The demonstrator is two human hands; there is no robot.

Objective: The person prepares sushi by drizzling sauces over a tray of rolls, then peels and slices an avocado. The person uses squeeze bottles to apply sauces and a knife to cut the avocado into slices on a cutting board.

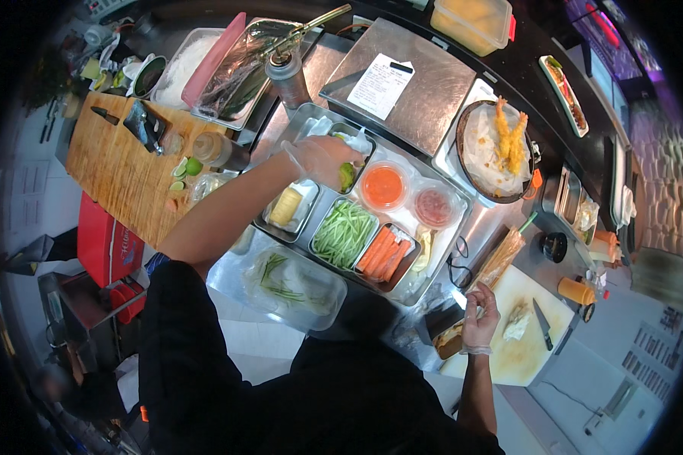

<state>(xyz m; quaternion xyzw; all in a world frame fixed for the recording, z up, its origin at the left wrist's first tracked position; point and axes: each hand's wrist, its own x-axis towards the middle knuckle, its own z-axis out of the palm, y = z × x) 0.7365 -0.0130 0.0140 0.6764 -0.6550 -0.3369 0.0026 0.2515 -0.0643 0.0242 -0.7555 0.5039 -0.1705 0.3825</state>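
My left hand [327, 156], in a clear glove, reaches into a small metal pan holding green avocado [346, 176]; its fingertips are partly hidden. Beside it are pans of pale yellow blocks [286, 207], shredded cucumber [344, 233] and orange-red sticks [383, 256]. Tubs of orange sauce [383, 185] and a reddish food [434, 207] sit in the same large metal tray [461, 219]. My right hand [481, 318], also gloved, has its fingers bent beside a plastic-wrapped bundle [500, 259]. Whether it grips anything is unclear. A white cutting board [538, 355] lies to its right, bearing a knife [542, 324] and a crumpled white piece [518, 322].
A bowl [464, 142] of fried shrimp [510, 139] stands back right. Squeeze bottles [219, 150] and limes [193, 166] are on the wooden board [119, 170] at left. A blowtorch [290, 62] stands upright behind. A plastic container [319, 310] lies near my body. Another person [85, 381] is at lower left.
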